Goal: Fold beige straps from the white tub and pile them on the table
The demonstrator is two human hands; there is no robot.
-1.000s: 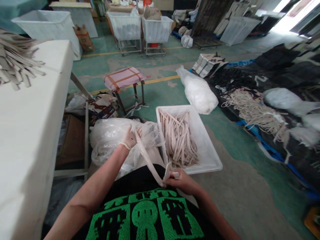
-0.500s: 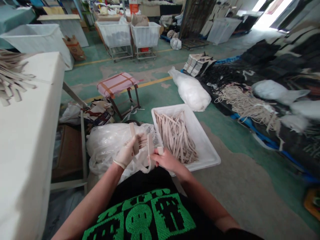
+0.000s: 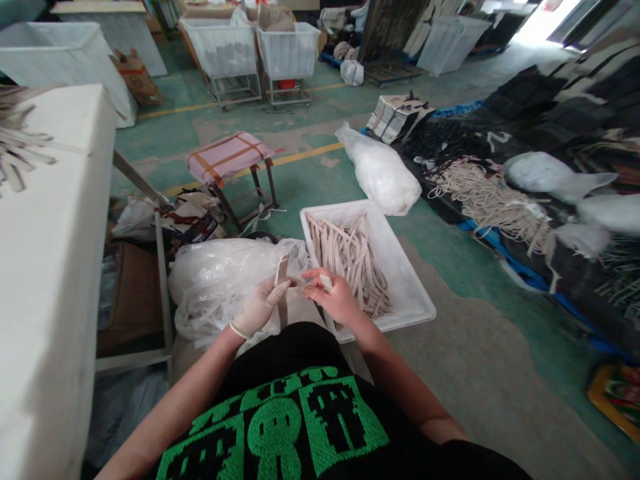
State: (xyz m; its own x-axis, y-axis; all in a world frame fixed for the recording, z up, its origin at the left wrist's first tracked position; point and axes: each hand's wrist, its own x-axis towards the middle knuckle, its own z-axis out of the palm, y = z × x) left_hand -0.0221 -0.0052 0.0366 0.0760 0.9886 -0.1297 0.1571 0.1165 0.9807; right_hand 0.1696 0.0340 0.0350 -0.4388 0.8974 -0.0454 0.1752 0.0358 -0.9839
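Observation:
My left hand (image 3: 256, 310), in a thin pale glove, is closed around a flat beige strap (image 3: 283, 270). One end of the strap sticks up above the thumb, and more hangs below the hand. Just to its right, my bare right hand (image 3: 333, 299) has its fingers apart, their tips close to the strap. A small white piece (image 3: 326, 283) shows at the right fingers; whether it is wrapped on or held is unclear. Beyond that hand, a white plastic tub (image 3: 407, 287) contains a heap of similar beige straps (image 3: 350, 260).
A clear plastic bag (image 3: 225, 273) lies left of the tub. Behind it stands a pink-topped stool (image 3: 230, 157). At left is a white table (image 3: 60, 220) bearing more straps. A stuffed white bag (image 3: 385, 177) and piled cords (image 3: 495, 200) lie on the right.
My right hand has let go of the strap piece it pinched and its fingers have spread. My left hand has moved slightly right, and the strap now stands edge-on. The view has shifted slightly.

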